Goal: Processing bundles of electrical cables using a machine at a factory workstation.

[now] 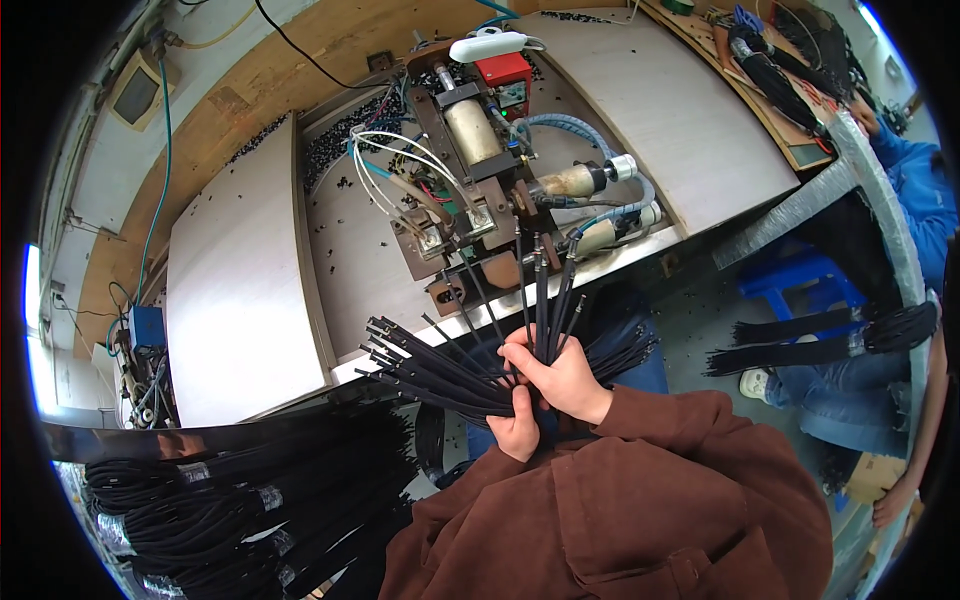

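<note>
A fan of thin black cables sits in front of my lap, just below the bench edge, splaying out toward ten o'clock, with a few strands standing up toward twelve. My left hand is clamped round the gathered base of the bunch, fingers closed tight on it. My right hand sits right against it at two o'clock, fingers curled round the upright strands, pinching them together. Those upright cable tips reach up to the small bench machine at twelve o'clock, with its metal cylinder, hoses and red block on top. The pale worktop spreads off at ten o'clock. Down at seven o'clock, taped bundles of black cable lie stacked. Over at three o'clock more black bundles hang beside another person in a blue sleeve.
</note>
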`<state>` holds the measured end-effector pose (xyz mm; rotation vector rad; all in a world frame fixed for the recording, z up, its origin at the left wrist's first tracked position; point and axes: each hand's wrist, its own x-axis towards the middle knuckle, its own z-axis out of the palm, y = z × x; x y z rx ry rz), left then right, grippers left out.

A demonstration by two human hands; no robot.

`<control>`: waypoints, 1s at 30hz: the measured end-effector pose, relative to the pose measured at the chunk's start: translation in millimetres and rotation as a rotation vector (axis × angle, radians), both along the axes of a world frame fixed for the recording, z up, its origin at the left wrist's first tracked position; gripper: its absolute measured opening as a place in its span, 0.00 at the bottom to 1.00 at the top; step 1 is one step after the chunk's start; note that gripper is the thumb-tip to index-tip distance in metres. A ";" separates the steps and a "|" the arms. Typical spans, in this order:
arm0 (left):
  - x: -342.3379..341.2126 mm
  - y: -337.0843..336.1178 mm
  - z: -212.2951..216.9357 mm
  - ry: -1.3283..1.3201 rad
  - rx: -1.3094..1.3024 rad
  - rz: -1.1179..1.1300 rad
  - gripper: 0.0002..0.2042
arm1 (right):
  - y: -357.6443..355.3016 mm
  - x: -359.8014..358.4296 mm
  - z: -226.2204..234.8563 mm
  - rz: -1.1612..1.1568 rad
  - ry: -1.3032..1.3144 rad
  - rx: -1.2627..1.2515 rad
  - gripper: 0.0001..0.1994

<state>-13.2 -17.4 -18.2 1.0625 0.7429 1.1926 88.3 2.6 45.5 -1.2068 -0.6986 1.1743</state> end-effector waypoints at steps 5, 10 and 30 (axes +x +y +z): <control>4.8 3.0 12.6 -0.009 -0.016 0.031 0.10 | 5.9 1.1 1.8 0.040 0.048 -0.008 0.06; 5.0 7.8 7.0 0.020 -0.009 0.056 0.07 | 9.6 0.6 1.5 0.046 0.037 -0.002 0.06; 5.5 9.7 2.1 0.021 -0.063 -0.014 0.06 | 6.0 8.2 15.3 0.114 0.041 -0.049 0.07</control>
